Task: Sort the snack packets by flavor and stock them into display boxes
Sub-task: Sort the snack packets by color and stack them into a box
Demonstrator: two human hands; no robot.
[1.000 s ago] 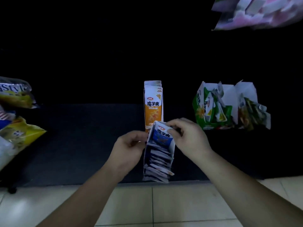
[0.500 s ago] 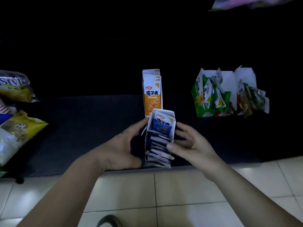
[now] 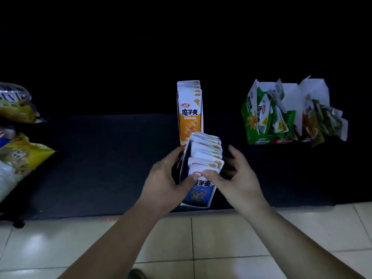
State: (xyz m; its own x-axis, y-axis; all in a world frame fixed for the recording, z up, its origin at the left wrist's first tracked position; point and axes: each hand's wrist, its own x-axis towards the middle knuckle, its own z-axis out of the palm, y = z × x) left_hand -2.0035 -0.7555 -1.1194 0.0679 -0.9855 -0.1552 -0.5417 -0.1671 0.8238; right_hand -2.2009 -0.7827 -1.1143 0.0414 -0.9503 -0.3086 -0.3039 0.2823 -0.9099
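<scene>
A blue display box [image 3: 198, 195] full of several blue-and-white snack packets [image 3: 205, 156] sits near the front edge of a dark mat. My left hand [image 3: 167, 182] grips its left side, thumb on the front packet. My right hand [image 3: 235, 178] holds its right side, thumb touching the front packet and fingers spread. Just behind stands an orange box [image 3: 189, 115] with orange packets upright in it. To the right are a green box [image 3: 259, 115] with green packets leaning loosely and another open box [image 3: 318, 115] with dark green packets.
The dark mat [image 3: 100, 162] lies on a pale tiled floor [image 3: 221, 238]. Large yellow snack bags [image 3: 22, 156] pile up at the left edge. Everything behind the boxes is black.
The blue box has been turned round, so its printed blue front now faces me. Both hands shifted to grip its sides. The camera moved closer.
</scene>
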